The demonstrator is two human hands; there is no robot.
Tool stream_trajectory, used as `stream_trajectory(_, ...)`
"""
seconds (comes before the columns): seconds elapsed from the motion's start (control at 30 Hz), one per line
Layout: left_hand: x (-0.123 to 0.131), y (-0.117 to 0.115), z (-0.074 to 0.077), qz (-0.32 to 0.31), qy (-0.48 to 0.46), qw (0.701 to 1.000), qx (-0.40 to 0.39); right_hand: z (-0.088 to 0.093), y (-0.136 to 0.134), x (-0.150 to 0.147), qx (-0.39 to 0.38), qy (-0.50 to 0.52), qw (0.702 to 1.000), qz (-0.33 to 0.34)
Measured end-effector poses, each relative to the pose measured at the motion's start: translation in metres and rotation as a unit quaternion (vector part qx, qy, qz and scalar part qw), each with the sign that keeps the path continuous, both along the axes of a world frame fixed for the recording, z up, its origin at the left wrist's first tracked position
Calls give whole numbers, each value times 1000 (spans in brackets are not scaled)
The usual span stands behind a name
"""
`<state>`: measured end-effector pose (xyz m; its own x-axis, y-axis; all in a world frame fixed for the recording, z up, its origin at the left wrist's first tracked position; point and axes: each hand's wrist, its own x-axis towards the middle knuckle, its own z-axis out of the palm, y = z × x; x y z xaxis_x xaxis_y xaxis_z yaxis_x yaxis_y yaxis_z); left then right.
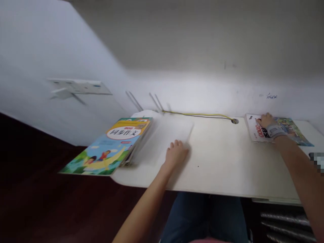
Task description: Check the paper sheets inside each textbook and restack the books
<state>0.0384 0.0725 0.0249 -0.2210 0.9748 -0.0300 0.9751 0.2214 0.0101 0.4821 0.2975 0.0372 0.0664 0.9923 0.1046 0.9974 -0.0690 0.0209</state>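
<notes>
My left hand [175,153] lies on the white desk [222,158], palm down, fingers curled on the edge of a white sheet or book end [167,138] just right of a leaning stack of colourful books [111,146]. My right hand [265,120], a band on its wrist, rests far right on top of a magazine with red lettering [278,130], fingers bent over its cover. Motion blur smears the books and the white piece.
A yellow and black cable [199,115] runs along the desk's back edge to a grommet hole [234,121]. Thin wire bookend rods [154,100] stand by the wall. A wall outlet plate [78,87] sits left. Drawers [286,222] are under the desk's right side.
</notes>
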Motion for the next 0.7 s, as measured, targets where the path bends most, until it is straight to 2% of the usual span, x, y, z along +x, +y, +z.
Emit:
stream_trajectory(0.07,-6,-7,-7,-11,-43,999,7,5,-17,-28,38,21,996,73)
stream_trajectory(0.17,-10,-10,-9,-15,-75,997,19,6,-61,-87,64,71,969,228)
stream_trajectory(0.27,-20,-10,-5,-10,-99,995,16,-2,-128,-149,58,106,929,350)
stream_trajectory(0.3,-25,-10,-3,-8,-111,994,15,-7,-153,-166,53,136,903,404)
stream_trajectory(0.33,-31,-9,-2,-7,-126,992,15,-11,-178,-181,34,157,880,447)
stream_trajectory(0.4,-44,-9,3,-6,-156,988,19,-21,-221,-204,-29,170,851,496)
stream_trajectory(0.43,-49,-8,5,-5,-169,985,24,-25,-239,-212,-50,164,851,497)
stream_trajectory(0.5,-52,-9,12,3,-193,981,35,-33,-265,-227,-61,160,878,448)
stream_trajectory(0.57,-42,-11,23,9,-218,975,47,-39,-280,-244,-55,200,896,393)
stream_trajectory(0.6,-32,-14,30,5,-253,965,63,-42,-286,-254,-46,236,895,376)
stream_trajectory(0.63,-18,-18,40,-6,-295,952,83,-45,-290,-264,-29,280,888,365)
stream_trajectory(0.67,-3,-25,51,-26,-372,920,122,-46,-294,-273,-1,326,878,351)
stream_trajectory(0.7,12,-33,63,-55,-451,875,167,-47,-297,-281,39,373,867,329)
